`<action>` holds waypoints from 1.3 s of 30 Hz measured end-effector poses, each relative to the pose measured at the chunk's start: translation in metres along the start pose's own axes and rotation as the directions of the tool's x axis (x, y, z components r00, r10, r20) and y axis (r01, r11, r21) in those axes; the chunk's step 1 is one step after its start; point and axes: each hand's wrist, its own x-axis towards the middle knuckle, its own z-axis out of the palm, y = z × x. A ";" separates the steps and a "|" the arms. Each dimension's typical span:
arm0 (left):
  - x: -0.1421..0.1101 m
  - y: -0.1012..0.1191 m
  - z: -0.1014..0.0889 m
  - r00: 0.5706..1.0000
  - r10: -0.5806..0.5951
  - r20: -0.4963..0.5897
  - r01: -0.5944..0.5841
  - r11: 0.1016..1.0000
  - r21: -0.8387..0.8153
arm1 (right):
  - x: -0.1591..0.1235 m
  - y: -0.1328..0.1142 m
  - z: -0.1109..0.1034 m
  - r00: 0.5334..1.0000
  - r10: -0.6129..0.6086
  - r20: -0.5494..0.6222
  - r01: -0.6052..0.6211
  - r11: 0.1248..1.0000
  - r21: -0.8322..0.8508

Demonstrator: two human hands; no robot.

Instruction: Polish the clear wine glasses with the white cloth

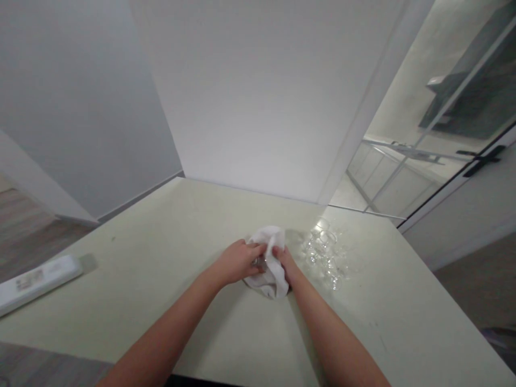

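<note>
A bunched white cloth [271, 235] is held just above the table, between both hands. My left hand [241, 262] grips it from the left side, thumb and fingers curled inward. On the opposite side, my right hand [288, 264] is closed around the cloth, with part of its fingers hidden in the folds. A small clear, shiny patch glints between the left fingers and the cloth; it looks like glass, but its shape is mostly covered. Close to the right of my right hand, several clear stemmed glasses [322, 250] are clustered together.
The pale table [161, 301] meets a white wall panel [258, 107] at its far edge. A long white case [40, 282] lies at the table's left edge. To the right are a glazed partition [387, 172] and a door with a black handle [484, 161].
</note>
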 end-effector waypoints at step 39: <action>-0.011 -0.017 0.037 0.814 -0.121 -0.567 -0.121 0.921 -0.370 | 0.000 0.005 -0.002 0.976 -0.069 -0.206 0.037 0.988 -0.152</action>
